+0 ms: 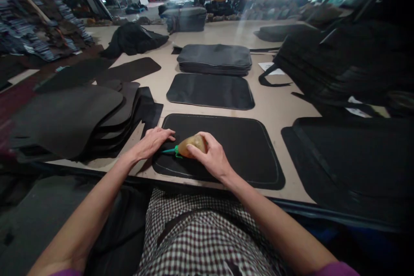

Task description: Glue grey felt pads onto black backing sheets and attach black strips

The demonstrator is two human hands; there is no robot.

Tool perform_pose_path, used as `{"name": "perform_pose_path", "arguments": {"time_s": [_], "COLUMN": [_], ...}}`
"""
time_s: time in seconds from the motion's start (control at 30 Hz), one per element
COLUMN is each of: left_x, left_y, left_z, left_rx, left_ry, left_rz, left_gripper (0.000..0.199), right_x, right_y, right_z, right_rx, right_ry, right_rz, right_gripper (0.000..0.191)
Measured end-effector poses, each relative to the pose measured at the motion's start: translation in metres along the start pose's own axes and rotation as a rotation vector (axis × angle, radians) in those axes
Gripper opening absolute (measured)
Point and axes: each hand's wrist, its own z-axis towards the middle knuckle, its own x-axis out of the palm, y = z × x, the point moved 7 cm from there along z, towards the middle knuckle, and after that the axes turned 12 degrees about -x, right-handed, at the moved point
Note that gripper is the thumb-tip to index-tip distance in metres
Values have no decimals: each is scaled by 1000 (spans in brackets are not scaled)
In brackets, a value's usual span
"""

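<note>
My right hand point(211, 153) is wrapped round a yellowish squeeze bottle point(188, 144) with a green collar and a thin green nozzle. The bottle lies nearly level, its nozzle pointing left over the left edge of a dark rounded panel point(226, 146). A pale line runs along the panel's border on several sides. Fingers stretched out, my left hand point(155, 140) rests at the panel's left edge, close to the nozzle tip. Whether the tip touches the panel I cannot tell.
Behind the panel lies another dark rounded panel point(210, 90), then a stack of panels point(214, 58). Loose dark sheets point(74, 116) are piled at the left. More large dark pieces point(355, 159) lie at the right, with a black bag-like heap point(349, 60) beyond them.
</note>
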Motion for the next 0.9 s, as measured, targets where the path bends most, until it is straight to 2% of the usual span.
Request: {"name": "perform_pose_path", "arguments": {"time_s": [0.1, 0.17, 0.33, 0.43, 0.5, 0.53, 0.6, 0.67, 0.77, 0.83, 0.9], "left_x": [-1, -2, 0, 0, -5, -10, -25, -40, -51, -46, -33], "left_y": [-2, -3, -4, -3, -3, -2, 1, 5, 7, 9, 11], "left_z": [5, 8, 7, 5, 4, 3, -1, -11, -37, -55, -72], "left_rx": [-24, -34, -33, -15, 2, -6, -62, -145, -248, -299, -309], "left_ry": [9, 10, 8, 19, -3, -34, -146, -276, -405, -424, -411], "left_rz": [-7, -7, -8, -12, -36, -68, -174, -284, -360, -378, -362], "left_gripper": [59, 60, 59, 59, 60, 62, 63, 60, 51, 46, 43], "right_x": [-7, -5, 10, 3, -14, -24, -46, -73, -129, -169, -204], "right_y": [-1, 3, 18, 22, 17, 10, -10, -31, -65, -93, -118], "right_z": [-6, -10, -16, -13, -11, -11, -15, -22, -30, -32, -26], "right_rx": [80, 73, -88, -146, -105, -40, 153, 317, 400, 420, 366], "right_ry": [69, 103, 164, 150, 116, 111, 99, 18, -278, -528, -700], "right_rz": [90, 112, 31, -27, -28, 11, 184, 430, 728, 804, 841], "right_gripper": [37, 36, 35, 35, 35, 36, 40, 44, 41, 36, 41]}}
